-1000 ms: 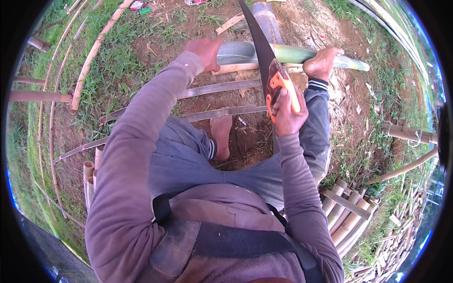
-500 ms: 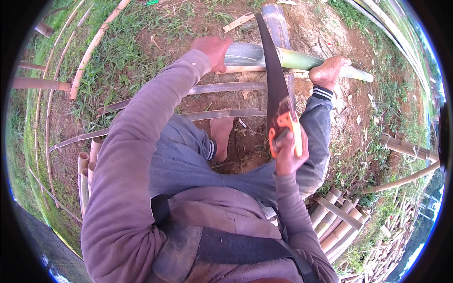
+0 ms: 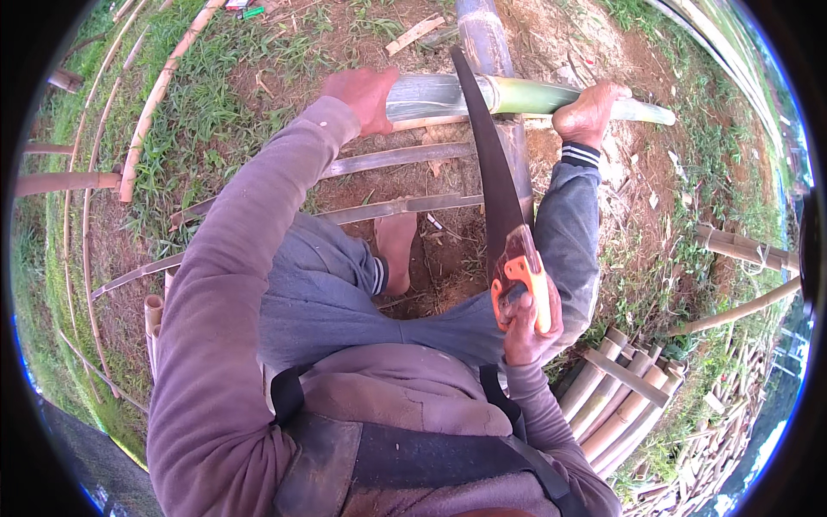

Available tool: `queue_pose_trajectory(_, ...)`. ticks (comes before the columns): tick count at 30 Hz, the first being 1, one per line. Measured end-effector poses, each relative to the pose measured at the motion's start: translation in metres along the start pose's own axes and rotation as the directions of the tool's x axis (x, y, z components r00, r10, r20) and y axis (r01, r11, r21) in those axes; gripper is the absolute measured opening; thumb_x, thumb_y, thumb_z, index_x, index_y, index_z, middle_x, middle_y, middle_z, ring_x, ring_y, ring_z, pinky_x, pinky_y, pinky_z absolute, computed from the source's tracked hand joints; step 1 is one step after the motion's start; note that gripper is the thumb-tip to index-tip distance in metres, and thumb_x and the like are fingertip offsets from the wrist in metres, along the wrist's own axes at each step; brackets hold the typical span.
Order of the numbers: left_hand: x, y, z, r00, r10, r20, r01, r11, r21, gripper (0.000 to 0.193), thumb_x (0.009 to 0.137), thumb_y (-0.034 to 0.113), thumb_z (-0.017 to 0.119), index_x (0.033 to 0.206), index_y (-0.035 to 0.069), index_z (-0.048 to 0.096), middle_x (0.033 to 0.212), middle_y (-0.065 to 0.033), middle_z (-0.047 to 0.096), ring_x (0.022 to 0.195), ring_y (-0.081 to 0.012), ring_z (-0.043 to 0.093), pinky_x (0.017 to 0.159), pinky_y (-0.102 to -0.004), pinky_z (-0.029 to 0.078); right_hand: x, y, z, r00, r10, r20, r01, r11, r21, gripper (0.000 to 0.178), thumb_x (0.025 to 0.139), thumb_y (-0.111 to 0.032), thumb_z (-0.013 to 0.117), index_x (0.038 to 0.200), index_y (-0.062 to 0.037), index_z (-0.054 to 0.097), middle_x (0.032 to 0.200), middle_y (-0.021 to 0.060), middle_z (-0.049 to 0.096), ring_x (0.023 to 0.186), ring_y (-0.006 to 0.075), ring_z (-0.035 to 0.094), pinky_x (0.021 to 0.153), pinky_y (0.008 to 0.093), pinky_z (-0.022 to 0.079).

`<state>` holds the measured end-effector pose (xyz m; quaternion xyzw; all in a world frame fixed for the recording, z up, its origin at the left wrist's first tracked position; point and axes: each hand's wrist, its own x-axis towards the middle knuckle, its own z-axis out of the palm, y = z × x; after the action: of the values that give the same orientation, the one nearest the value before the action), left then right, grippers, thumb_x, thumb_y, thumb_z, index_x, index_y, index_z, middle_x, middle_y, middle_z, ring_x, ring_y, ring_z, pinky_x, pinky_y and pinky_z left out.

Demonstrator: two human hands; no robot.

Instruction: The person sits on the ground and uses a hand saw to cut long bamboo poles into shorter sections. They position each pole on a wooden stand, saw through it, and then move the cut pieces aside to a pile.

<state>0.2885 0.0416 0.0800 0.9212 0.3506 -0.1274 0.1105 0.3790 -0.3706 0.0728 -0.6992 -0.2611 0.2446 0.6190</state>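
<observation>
My right hand (image 3: 532, 332) is closed round the orange handle of a handsaw (image 3: 493, 159), whose dark blade points away from me and crosses a green bamboo pole (image 3: 534, 96). Whether the teeth touch the pole I cannot tell. At the pole's left end my left hand (image 3: 363, 96) grips it, the fingers wrapped over the top and partly hidden. Under the green pole runs a thicker bamboo log (image 3: 484, 39), pointing away from me. My bare right foot (image 3: 590, 115) presses on the pole to the right of the blade.
Split bamboo strips (image 3: 405, 159) lie across the ground left of the log. Cut bamboo tubes (image 3: 624, 392) are bundled at lower right, beside a heap of thin offcuts (image 3: 715, 439). Long poles (image 3: 168, 95) run along the left. My left foot (image 3: 396, 250) stands on bare soil.
The saw has drawn back slightly toward me, still in my right hand. My left hand keeps its grip on the pole; the whole view has shifted a little.
</observation>
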Motion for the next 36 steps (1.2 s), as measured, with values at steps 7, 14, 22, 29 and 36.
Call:
queue_pose_trajectory(7,-0.001,-0.006,0.001,0.997,0.031,-0.070,-0.032,0.999,-0.009,0.073,0.079,0.039,0.093,0.137,0.011,0.059,0.113,-0.0149,0.076,0.107,-0.0374,0.075,0.091,-0.0502,0.061,0.151,0.008,0.097,0.997,-0.040,-0.073,0.054,0.978,0.204,0.034,0.102,-0.006,0.073,0.134,0.0034,0.065,0.100,0.0044,0.070,0.067,0.0055,0.061,0.058,0.0212,0.054)
queue_pose_trajectory(14,0.000,-0.014,0.006,0.999,0.016,-0.034,-0.016,1.000,0.002,0.072,0.081,0.037,0.090,0.139,0.012,0.057,0.120,-0.0168,0.074,0.108,-0.0386,0.074,0.094,-0.0522,0.060,0.009,0.007,-0.006,0.961,-0.277,0.010,0.272,0.936,-0.224,0.054,0.104,-0.026,0.071,0.143,0.0089,0.058,0.135,0.0197,0.068,0.113,0.0232,0.072,0.085,0.0312,0.063)
queue_pose_trajectory(22,0.006,-0.003,0.004,0.989,0.028,-0.142,-0.032,0.999,-0.028,0.085,0.071,0.033,0.093,0.145,0.016,0.055,0.119,-0.0170,0.074,0.111,-0.0402,0.073,0.096,-0.0519,0.059,0.172,-0.006,0.090,1.000,0.023,-0.015,-0.018,0.968,0.251,0.033,0.100,-0.008,0.076,0.130,0.0045,0.068,0.110,0.0060,0.073,0.100,0.0102,0.068,0.075,0.0261,0.059)
queue_pose_trajectory(29,0.005,-0.009,0.011,0.990,-0.015,-0.137,0.008,0.998,-0.057,0.091,0.066,0.031,0.092,0.148,0.018,0.055,0.122,-0.0176,0.073,0.111,-0.0403,0.072,0.097,-0.0507,0.058,0.043,0.006,0.024,0.995,0.090,-0.032,-0.079,0.963,0.256,0.044,0.103,-0.002,0.069,0.144,0.0063,0.057,0.126,0.0125,0.071,0.105,0.0134,0.070,0.087,0.0270,0.061)
queue_pose_trajectory(36,0.014,-0.001,0.024,0.990,0.034,-0.140,-0.039,0.999,-0.032,0.089,0.066,0.035,0.093,0.145,0.017,0.057,0.119,-0.0183,0.074,0.109,-0.0414,0.073,0.095,-0.0508,0.059,0.105,0.023,0.048,0.986,-0.139,-0.097,0.136,0.990,-0.036,0.040,0.100,-0.006,0.074,0.136,0.0053,0.063,0.126,0.0146,0.074,0.108,0.0168,0.071,0.095,0.0301,0.056)
